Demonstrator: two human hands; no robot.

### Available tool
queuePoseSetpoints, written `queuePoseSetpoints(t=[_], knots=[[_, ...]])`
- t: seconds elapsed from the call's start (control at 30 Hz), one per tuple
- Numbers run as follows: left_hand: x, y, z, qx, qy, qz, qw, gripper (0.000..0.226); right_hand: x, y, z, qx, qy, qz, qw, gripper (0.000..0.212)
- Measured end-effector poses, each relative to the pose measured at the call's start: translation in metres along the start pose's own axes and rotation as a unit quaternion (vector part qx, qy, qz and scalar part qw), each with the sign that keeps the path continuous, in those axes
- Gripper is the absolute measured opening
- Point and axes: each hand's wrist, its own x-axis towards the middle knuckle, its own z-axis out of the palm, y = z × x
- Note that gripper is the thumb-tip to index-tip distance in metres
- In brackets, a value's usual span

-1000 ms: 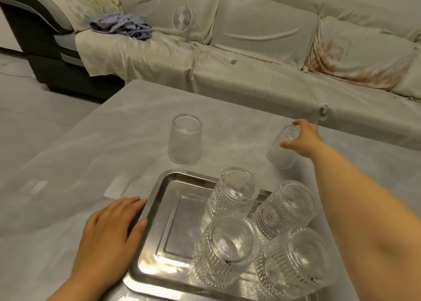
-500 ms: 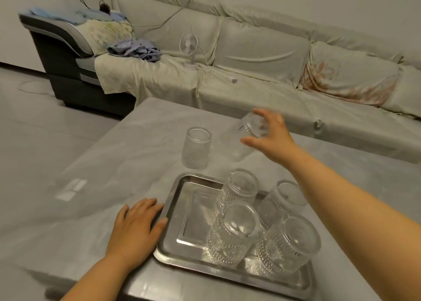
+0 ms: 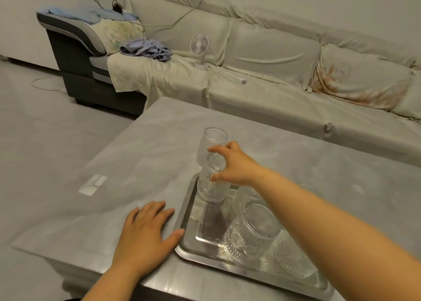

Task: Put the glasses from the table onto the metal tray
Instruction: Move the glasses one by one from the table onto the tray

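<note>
Head view: right hand point(image 3: 237, 164) grips a glass point(image 3: 210, 182) over the tray's point(image 3: 227, 263) far-left corner — not yet released. Four glasses sit upturned there; one glass point(image 3: 211, 146) remains on the table point(image 3: 148, 155). Left hand point(image 3: 145, 232) flat, fingers spread — steadying the tray.

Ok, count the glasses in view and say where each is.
6: one on the table behind the tray, one in the right hand over it, four on it, two largely hidden by the arm.
</note>
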Motion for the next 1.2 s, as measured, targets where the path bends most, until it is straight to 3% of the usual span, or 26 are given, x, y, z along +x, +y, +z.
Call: queuePoseSetpoints(t=[0.23,0.43,0.6,0.83,1.2], knots=[[0.000,0.001,-0.002,-0.003,-0.006,0.001,1.000,0.054,-0.008,0.005,0.000,-0.012,-0.047,0.010,0.999,0.071],[-0.001,0.001,-0.003,0.000,-0.012,0.001,1.000,0.054,-0.012,0.005,0.004,-0.013,-0.036,-0.002,0.999,0.073],[0.000,0.001,-0.002,0.002,-0.011,-0.002,1.000,0.054,-0.008,0.008,-0.002,-0.009,-0.062,-0.004,0.998,0.084],[0.000,0.002,-0.003,-0.007,-0.006,-0.012,1.000,0.073,0.041,0.008,-0.019,0.035,0.087,0.043,0.995,0.081],[0.002,0.000,-0.003,-0.016,-0.001,-0.030,0.999,0.082,0.107,0.017,0.001,0.042,0.056,0.108,0.992,0.078]])
